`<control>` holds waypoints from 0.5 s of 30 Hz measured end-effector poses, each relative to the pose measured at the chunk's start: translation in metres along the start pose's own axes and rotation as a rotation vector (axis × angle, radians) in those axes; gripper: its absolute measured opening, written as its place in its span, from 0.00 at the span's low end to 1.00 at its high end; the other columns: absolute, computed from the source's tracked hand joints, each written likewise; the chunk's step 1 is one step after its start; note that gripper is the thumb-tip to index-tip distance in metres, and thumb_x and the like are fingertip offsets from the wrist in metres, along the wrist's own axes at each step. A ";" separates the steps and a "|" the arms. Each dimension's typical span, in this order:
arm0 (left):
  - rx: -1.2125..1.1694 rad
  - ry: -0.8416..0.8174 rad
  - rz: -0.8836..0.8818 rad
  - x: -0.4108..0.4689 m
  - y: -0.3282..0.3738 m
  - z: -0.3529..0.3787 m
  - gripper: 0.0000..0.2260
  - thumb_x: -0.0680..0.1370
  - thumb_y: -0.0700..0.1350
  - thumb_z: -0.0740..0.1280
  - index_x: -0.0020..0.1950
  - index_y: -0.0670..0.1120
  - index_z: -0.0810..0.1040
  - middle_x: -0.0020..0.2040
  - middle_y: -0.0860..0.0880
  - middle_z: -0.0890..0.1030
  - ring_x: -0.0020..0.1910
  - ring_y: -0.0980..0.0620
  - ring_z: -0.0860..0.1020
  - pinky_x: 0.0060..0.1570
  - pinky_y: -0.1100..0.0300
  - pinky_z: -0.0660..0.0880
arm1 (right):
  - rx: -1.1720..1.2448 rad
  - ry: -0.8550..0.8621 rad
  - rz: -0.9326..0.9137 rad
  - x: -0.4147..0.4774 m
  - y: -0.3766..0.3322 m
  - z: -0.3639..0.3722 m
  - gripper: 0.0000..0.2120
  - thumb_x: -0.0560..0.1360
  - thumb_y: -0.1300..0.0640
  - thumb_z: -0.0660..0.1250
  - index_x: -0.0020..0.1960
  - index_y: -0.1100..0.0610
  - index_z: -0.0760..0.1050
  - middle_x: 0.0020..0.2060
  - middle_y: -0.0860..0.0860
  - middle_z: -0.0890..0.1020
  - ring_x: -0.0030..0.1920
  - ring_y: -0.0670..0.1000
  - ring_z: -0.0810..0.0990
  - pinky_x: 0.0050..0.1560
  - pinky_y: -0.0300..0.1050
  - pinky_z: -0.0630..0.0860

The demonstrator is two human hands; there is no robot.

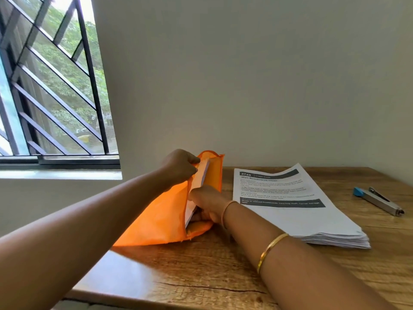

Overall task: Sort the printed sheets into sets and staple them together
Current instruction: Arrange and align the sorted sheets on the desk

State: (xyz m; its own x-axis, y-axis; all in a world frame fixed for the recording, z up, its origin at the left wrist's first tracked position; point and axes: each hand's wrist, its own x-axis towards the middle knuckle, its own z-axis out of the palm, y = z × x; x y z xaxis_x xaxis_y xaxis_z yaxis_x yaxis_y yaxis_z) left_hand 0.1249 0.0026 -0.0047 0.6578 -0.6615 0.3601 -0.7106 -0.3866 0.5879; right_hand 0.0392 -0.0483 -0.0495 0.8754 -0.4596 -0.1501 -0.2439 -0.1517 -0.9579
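Observation:
An orange fabric bag (161,215) stands on the wooden table (201,276), its mouth open toward the right. My left hand (180,167) grips the bag's upper edge and holds it open. My right hand (206,205) reaches into the mouth, fingers closed on white sheets (202,175) that stick partly out of the bag. A thick stack of printed sheets (297,206) lies flat to the right, top page showing dark header bars. A metal stapler (380,201) with a blue end lies at the far right.
A plain wall stands right behind the table. A barred window (51,86) with a sill is at the left. The table's front edge runs along the bottom of the view.

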 end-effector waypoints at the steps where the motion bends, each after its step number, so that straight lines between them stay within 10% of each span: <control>1: 0.014 0.005 -0.003 0.000 0.001 0.002 0.19 0.77 0.33 0.63 0.67 0.43 0.74 0.66 0.48 0.75 0.60 0.52 0.74 0.39 0.69 0.69 | -0.053 0.063 -0.043 0.004 0.002 0.000 0.12 0.82 0.59 0.53 0.64 0.57 0.66 0.60 0.59 0.76 0.58 0.60 0.77 0.55 0.50 0.78; 6: 0.117 -0.014 -0.009 0.002 -0.001 0.011 0.20 0.76 0.32 0.62 0.67 0.44 0.74 0.65 0.47 0.76 0.51 0.55 0.74 0.35 0.70 0.67 | -0.305 0.045 -0.175 0.004 0.006 -0.004 0.13 0.82 0.57 0.53 0.59 0.61 0.72 0.55 0.61 0.79 0.53 0.61 0.79 0.59 0.55 0.76; 10: 0.339 -0.005 -0.046 -0.002 0.001 0.016 0.21 0.75 0.32 0.61 0.68 0.43 0.74 0.67 0.46 0.74 0.63 0.49 0.74 0.48 0.63 0.70 | -0.410 0.053 -0.195 -0.003 0.002 -0.025 0.09 0.81 0.60 0.55 0.49 0.63 0.73 0.44 0.60 0.79 0.45 0.60 0.79 0.48 0.47 0.78; 15: 0.615 -0.133 -0.124 0.101 -0.092 0.073 0.03 0.77 0.45 0.64 0.46 0.52 0.71 0.47 0.46 0.76 0.46 0.49 0.74 0.37 0.61 0.71 | -0.322 0.265 -0.197 -0.010 0.008 -0.083 0.09 0.76 0.66 0.58 0.49 0.69 0.76 0.39 0.62 0.79 0.34 0.56 0.80 0.34 0.45 0.78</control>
State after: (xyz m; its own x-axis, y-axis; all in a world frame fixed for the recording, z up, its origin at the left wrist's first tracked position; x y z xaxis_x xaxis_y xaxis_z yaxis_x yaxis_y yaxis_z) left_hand 0.2385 -0.0759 -0.0753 0.7356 -0.6472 0.2002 -0.6708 -0.7371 0.0819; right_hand -0.0067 -0.1177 -0.0350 0.7915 -0.5960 0.1352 -0.2374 -0.5036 -0.8307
